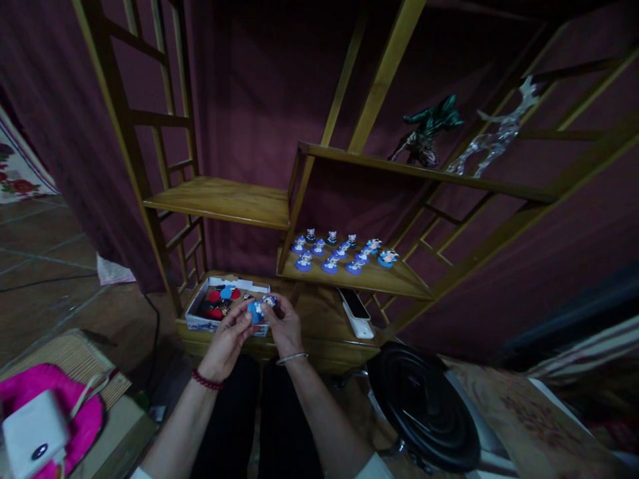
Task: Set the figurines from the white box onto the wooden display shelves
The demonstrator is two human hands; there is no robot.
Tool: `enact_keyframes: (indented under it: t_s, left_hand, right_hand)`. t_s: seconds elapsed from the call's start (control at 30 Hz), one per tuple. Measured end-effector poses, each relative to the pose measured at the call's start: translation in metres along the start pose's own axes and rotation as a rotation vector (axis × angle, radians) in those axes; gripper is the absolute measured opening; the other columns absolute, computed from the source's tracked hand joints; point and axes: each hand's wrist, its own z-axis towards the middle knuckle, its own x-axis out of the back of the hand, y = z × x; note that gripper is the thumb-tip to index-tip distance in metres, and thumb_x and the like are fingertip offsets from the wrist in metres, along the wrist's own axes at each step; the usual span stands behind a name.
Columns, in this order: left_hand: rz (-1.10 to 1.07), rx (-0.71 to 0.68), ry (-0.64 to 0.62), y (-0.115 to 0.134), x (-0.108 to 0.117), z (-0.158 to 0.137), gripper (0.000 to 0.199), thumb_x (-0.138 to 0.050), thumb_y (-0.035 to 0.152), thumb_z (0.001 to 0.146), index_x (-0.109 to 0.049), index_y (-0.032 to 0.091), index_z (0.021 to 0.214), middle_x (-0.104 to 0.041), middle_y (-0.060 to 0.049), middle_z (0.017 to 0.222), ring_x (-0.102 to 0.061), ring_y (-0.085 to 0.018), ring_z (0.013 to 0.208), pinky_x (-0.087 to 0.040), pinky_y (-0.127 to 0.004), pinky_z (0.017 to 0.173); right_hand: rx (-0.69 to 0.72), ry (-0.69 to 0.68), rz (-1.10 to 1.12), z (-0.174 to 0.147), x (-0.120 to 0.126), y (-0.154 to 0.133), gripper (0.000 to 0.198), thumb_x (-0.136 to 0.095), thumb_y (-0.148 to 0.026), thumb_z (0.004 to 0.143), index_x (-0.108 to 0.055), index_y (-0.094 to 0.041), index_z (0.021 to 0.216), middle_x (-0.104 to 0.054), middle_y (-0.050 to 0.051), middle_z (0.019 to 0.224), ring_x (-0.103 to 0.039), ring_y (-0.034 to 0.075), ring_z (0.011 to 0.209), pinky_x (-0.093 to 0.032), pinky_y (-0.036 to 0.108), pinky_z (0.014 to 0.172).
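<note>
A small figurine (257, 311) with a blue base and a purple-and-white top is held between my two hands, in front of the low shelf. My left hand (232, 332) grips it at the base side, fingers closed. At its purple top, my right hand (284, 324) pinches it with thumb and fingers. Just behind my left hand lies an open cardboard box (197, 313) holding several figurines with red and blue bases (227, 293). On the middle shelf (399, 283), several similar figurines (330, 264) stand upright in rows.
A white device with a dark screen (355, 309) lies right of my hands. A dark green statue (429, 133) and a clear deer figure (499, 136) stand on the upper shelf. A black round-lidded object (424, 406) is at lower right; a white power bank (34, 432) rests on pink material at lower left.
</note>
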Motion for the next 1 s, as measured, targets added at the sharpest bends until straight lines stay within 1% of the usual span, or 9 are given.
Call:
enact_keyframes:
  t_s: [0.17, 0.3, 0.43, 0.6, 0.73, 0.83, 1.0]
  left_hand:
    - [-0.034, 0.016, 0.005, 0.0, -0.006, -0.006, 0.043, -0.069, 0.021, 0.062, -0.058, 0.017, 0.103, -0.061, -0.006, 0.099, -0.058, -0.014, 0.08, -0.048, -0.023, 0.068]
    - [-0.07, 0.02, -0.007, 0.0, -0.009, -0.008, 0.044, -0.07, 0.02, 0.061, -0.057, 0.016, 0.103, -0.063, -0.005, 0.092, -0.06, -0.013, 0.073, -0.048, -0.023, 0.065]
    - [-0.113, 0.018, -0.033, 0.001, -0.012, -0.011, 0.04, -0.067, 0.02, 0.064, -0.057, 0.015, 0.102, -0.064, -0.004, 0.085, -0.06, -0.011, 0.069, -0.048, -0.022, 0.065]
    - [-0.161, 0.031, -0.056, 0.001, -0.017, -0.015, 0.034, -0.066, 0.018, 0.066, -0.058, 0.016, 0.099, -0.064, -0.003, 0.086, -0.06, -0.011, 0.07, -0.048, -0.021, 0.065]
    - [-0.181, 0.033, -0.053, 0.0, -0.018, -0.017, 0.03, -0.066, 0.018, 0.067, -0.059, 0.016, 0.096, -0.064, -0.003, 0.085, -0.06, -0.011, 0.069, -0.048, -0.021, 0.065]
    - [-0.188, 0.042, -0.071, 0.0, -0.019, -0.017, 0.029, -0.066, 0.019, 0.067, -0.059, 0.016, 0.095, -0.065, -0.003, 0.083, -0.06, -0.012, 0.07, -0.048, -0.021, 0.065]
    - [-0.193, 0.049, -0.067, 0.001, -0.02, -0.018, 0.029, -0.066, 0.022, 0.066, -0.059, 0.015, 0.093, -0.064, -0.003, 0.081, -0.06, -0.012, 0.069, -0.047, -0.022, 0.063]
  right_hand:
    - [0.015, -0.014, -0.049, -0.003, 0.005, -0.009, 0.031, -0.058, -0.033, 0.069, -0.057, -0.019, 0.096, -0.061, 0.0, 0.084, -0.056, 0.013, 0.074, -0.047, 0.024, 0.068]
    - [0.053, -0.071, -0.065, -0.005, 0.011, -0.018, 0.03, -0.057, -0.033, 0.07, -0.056, -0.019, 0.097, -0.061, 0.001, 0.085, -0.057, 0.014, 0.076, -0.047, 0.025, 0.07]
    - [0.065, -0.141, -0.062, -0.005, 0.017, -0.027, 0.031, -0.057, -0.032, 0.07, -0.056, -0.019, 0.099, -0.062, 0.001, 0.087, -0.058, 0.014, 0.077, -0.048, 0.025, 0.071]
    - [0.1, -0.182, -0.085, -0.003, 0.024, -0.032, 0.031, -0.058, -0.03, 0.07, -0.057, -0.02, 0.1, -0.063, 0.001, 0.088, -0.058, 0.014, 0.078, -0.048, 0.026, 0.072]
    - [0.129, -0.184, -0.116, -0.004, 0.026, -0.04, 0.03, -0.058, -0.031, 0.07, -0.058, -0.02, 0.097, -0.063, 0.0, 0.085, -0.058, 0.014, 0.075, -0.048, 0.025, 0.069]
    - [0.14, -0.206, -0.162, -0.005, 0.028, -0.047, 0.029, -0.058, -0.03, 0.07, -0.058, -0.021, 0.097, -0.063, 0.0, 0.083, -0.058, 0.013, 0.073, -0.047, 0.024, 0.068]
    - [0.165, -0.219, -0.205, -0.005, 0.03, -0.053, 0.028, -0.057, -0.028, 0.07, -0.057, -0.02, 0.096, -0.062, 0.0, 0.082, -0.057, 0.013, 0.072, -0.047, 0.024, 0.067]
